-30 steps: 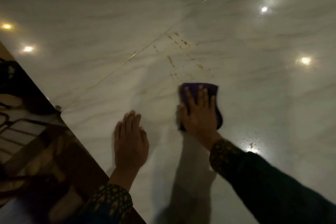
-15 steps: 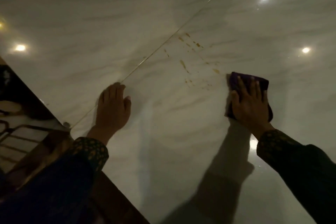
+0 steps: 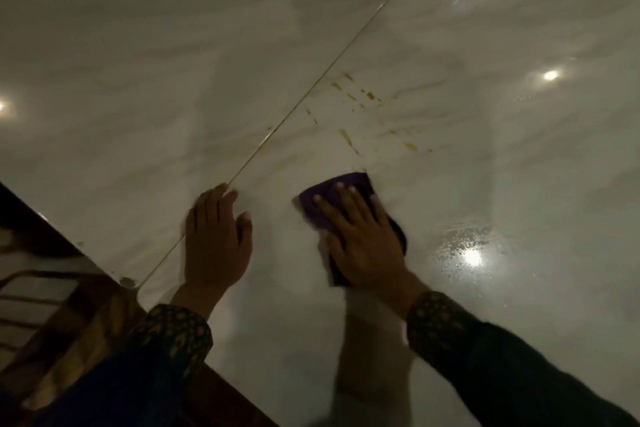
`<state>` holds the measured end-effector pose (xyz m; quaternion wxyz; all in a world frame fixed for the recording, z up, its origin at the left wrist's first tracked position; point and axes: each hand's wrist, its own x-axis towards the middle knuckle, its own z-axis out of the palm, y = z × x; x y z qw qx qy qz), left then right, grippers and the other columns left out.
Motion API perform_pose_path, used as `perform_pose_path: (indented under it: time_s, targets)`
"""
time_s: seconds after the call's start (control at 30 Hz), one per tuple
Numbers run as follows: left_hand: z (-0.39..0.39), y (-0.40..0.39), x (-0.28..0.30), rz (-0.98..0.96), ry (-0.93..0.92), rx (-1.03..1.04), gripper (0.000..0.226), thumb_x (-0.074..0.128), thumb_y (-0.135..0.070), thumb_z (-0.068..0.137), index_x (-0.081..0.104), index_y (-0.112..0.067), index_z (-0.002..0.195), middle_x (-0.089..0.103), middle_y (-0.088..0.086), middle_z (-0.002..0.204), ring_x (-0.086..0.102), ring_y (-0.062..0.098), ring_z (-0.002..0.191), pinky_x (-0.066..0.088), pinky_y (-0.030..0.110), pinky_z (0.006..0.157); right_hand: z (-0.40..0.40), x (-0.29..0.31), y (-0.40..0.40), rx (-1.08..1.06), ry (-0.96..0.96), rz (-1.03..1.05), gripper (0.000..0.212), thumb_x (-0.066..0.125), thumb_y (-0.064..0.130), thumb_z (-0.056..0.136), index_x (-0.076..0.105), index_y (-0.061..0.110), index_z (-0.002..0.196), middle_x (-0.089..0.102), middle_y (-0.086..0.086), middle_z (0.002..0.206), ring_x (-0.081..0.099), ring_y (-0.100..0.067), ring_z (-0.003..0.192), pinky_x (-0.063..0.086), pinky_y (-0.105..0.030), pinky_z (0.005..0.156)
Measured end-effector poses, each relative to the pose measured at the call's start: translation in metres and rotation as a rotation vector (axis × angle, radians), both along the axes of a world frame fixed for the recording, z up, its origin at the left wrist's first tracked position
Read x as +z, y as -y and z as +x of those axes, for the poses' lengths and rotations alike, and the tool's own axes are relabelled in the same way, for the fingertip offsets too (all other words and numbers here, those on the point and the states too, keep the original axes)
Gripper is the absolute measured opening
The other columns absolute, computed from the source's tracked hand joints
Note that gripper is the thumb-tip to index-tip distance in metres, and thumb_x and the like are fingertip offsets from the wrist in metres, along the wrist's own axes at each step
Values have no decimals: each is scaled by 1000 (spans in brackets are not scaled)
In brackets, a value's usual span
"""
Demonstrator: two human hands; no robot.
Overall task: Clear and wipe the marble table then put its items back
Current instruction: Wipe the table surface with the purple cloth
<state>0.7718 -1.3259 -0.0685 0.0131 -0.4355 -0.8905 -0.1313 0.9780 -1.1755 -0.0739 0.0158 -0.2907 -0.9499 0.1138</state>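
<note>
On the marble table [image 3: 485, 166]: purple cloth [image 3: 349, 184], pressed flat under the right hand [image 3: 363, 243], fingers straight and spread. Left hand [image 3: 216, 243] laid flat beside a seam [image 3: 311, 94], fingers straight, holding nothing. Brown stains [image 3: 346, 139] noted just beyond the cloth.

Open marble table [image 3: 138, 80] all the way out at twelve o'clock, eleven and one, nothing standing on it. Straight ahead of the right hand [image 3: 363, 246], only flat yellow-brown stains [image 3: 346, 139], no barrier to a pass. At three o'clock, a wet patch of droplets [image 3: 464, 250], flat as well. At nine o'clock the left hand [image 3: 214, 239] lies flat on the marble, just beside, blocking that lane. At seven, the table edge [image 3: 104, 267] drops away to dark furniture.
</note>
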Motion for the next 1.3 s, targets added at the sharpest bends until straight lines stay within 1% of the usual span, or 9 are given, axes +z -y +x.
perform_pose_path:
  time_s: [0.13,0.3,0.47,0.53,0.63,0.73,1.03,1.17,1.3]
  targets:
    - [3,0,-1,35,-9,1,46,38,-34,97,49,-5,131,47,15,139,42,36,129,35,49,106,41,-1,-106,-403,32,36,60,25,45,93,29,30,151,30,-10,156,25,-31,144,19,-53,116]
    - [3,-4,-3,26,-68,14,44,41,-30,95,51,-3,128,50,18,135,43,40,125,34,49,103,53,6,-158,-718,114,-103,64,19,53,94,5,35,154,5,-13,162,2,-31,149,-3,-62,115]
    - [-12,-14,8,-7,-136,-2,34,45,-31,90,57,-3,106,56,20,103,54,39,92,42,46,78,4,10,-60,-502,119,-3,64,22,52,93,17,30,154,22,-24,156,18,-39,145,6,-69,111]
    - [-30,-42,17,17,-110,-21,32,43,-35,89,56,-6,96,54,17,91,53,37,83,42,44,71,0,10,-23,-359,113,-18,62,19,53,95,11,34,154,14,-17,159,10,-34,148,4,-67,113]
    - [-58,-89,16,45,-38,-21,43,42,-35,90,57,-1,114,58,21,110,55,41,101,43,48,88,16,10,-11,-242,95,-70,56,10,55,97,-2,45,151,-8,-1,162,-10,-22,149,-4,-62,115]
    - [-67,-112,-1,-1,50,74,51,44,-32,96,45,0,135,45,22,140,40,41,130,27,53,111,29,10,-43,-307,72,-73,54,8,57,97,-2,50,149,-7,4,162,-9,-17,149,-5,-57,117]
    - [-69,-117,-13,21,-45,77,52,36,-35,97,42,-2,137,39,20,146,34,39,135,23,50,114,-11,9,-183,-711,83,-76,59,19,56,98,6,39,153,6,-14,161,3,-32,148,5,-62,115]
    - [-68,-116,-11,23,-19,76,51,36,-35,97,44,-2,136,40,18,145,35,37,135,24,50,114,-73,9,-110,-483,59,-3,59,20,55,97,15,36,153,18,-20,158,15,-37,146,14,-60,114]
    - [-67,-114,-5,22,-4,86,51,37,-37,98,44,-4,137,40,16,145,35,34,136,25,49,114,-63,14,-42,-165,83,-106,56,14,55,99,-3,45,151,-4,-4,162,-6,-25,149,1,-55,118]
